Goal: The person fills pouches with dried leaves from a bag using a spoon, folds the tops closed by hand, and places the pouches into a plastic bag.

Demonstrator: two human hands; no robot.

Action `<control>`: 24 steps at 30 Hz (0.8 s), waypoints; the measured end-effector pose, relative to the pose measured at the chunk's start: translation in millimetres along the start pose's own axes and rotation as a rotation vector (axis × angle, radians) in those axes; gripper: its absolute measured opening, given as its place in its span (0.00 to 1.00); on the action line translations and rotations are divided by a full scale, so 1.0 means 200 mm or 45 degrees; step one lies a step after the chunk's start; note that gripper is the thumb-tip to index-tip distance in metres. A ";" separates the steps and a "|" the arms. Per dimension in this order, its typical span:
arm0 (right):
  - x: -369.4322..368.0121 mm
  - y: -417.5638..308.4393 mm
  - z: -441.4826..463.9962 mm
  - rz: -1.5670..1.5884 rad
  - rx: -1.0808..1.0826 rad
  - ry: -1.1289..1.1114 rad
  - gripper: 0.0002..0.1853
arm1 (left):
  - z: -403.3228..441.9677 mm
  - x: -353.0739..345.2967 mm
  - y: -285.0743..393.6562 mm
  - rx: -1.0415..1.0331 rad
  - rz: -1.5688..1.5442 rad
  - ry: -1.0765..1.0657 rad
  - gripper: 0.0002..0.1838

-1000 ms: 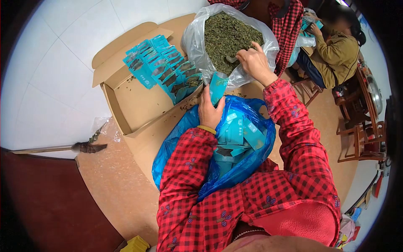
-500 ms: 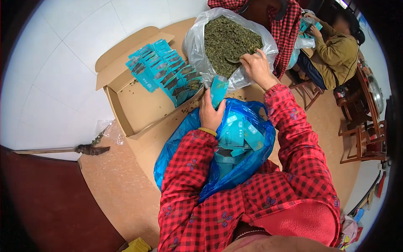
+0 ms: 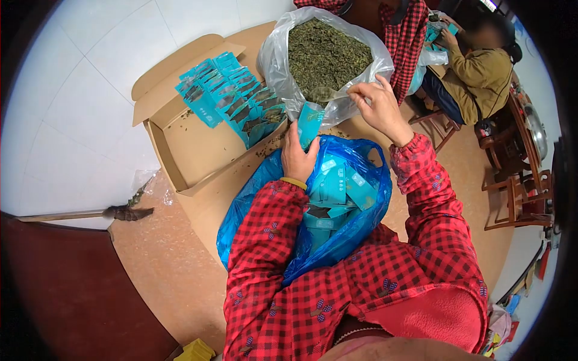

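The right hand (image 3: 378, 107) pinches the handle of a small round-bowled spoon (image 3: 321, 94), while the left hand (image 3: 298, 159) grasps a slim teal packet (image 3: 309, 124) low down, its top end standing clear of the fingers. The spoon's bowl is beside that end, at the near edge of the clear plastic bag (image 3: 274, 60) of dried green leaves (image 3: 328, 53); leaves seem to be in mid-transfer, which calls for a steady, open mouth. The packet is just beyond the right corner of the open brown cardboard box (image 3: 180, 188), above the shiny blue plastic bag (image 3: 245, 224).
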State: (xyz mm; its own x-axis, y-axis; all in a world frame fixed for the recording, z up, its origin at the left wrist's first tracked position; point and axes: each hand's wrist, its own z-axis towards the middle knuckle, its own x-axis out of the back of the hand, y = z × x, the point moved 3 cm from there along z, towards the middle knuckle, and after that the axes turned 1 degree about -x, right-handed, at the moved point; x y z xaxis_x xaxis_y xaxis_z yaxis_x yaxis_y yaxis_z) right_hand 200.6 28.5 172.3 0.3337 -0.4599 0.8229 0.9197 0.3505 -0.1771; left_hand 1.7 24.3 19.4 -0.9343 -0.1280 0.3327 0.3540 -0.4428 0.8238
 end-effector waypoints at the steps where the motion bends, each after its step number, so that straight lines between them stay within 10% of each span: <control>1: 0.02 -0.02 0.00 -0.027 0.045 -0.009 0.05 | 0.00 0.00 0.00 -0.001 0.006 -0.002 0.38; 15: 0.11 -0.30 0.04 -0.443 0.607 0.074 0.12 | 0.00 0.00 -0.01 -0.009 0.020 -0.006 0.39; 24: 0.03 -0.11 0.08 -0.400 0.408 0.144 0.06 | 0.00 0.00 -0.01 0.011 -0.002 -0.018 0.39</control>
State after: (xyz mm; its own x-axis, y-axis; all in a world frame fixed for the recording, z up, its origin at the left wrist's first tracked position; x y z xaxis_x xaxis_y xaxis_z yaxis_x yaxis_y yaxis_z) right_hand 179.8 31.7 189.8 0.0860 -0.6641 0.7427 0.8754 0.4062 0.2619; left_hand 0.8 25.5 17.7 -0.9343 -0.1147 0.3375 0.3527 -0.4351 0.8284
